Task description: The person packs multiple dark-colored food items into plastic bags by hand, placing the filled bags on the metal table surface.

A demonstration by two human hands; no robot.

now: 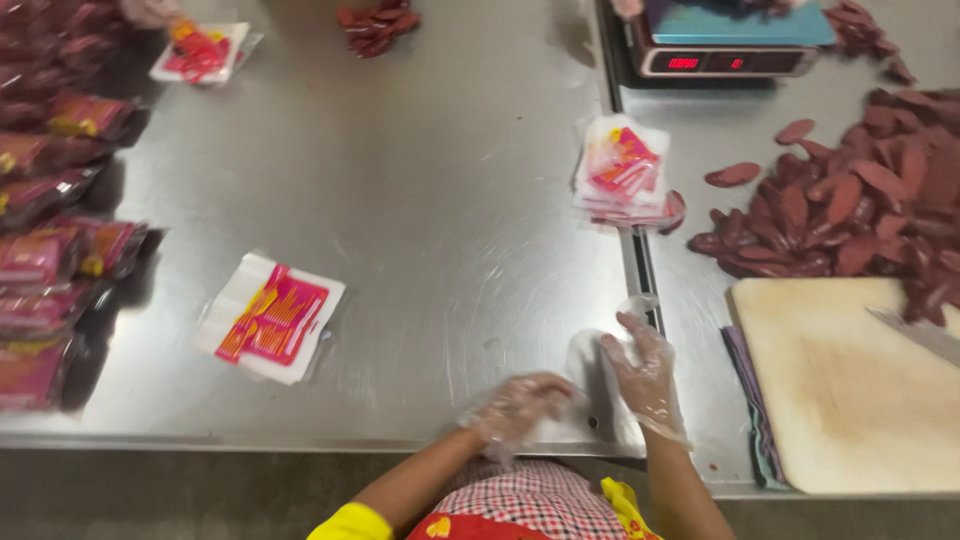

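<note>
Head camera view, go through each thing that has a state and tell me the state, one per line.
Left hand: gloved, resting on clear bag.
Right hand: gloved, touching clear bag.
Clear bag: flat, looks empty.
Printed pouch: flat, looks unfilled.
Pouch stack: piled.
Scale: display lit.
Cutting board: bare middle, knife at edge.

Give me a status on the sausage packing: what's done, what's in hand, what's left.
Done: filled red packs lie lined up along the left edge of the steel table. In hand: the left hand and right hand, both in clear gloves, work a clear bag at the near edge. Left: a heap of loose sausages on the right, plus empty printed bags and a stack.
</note>
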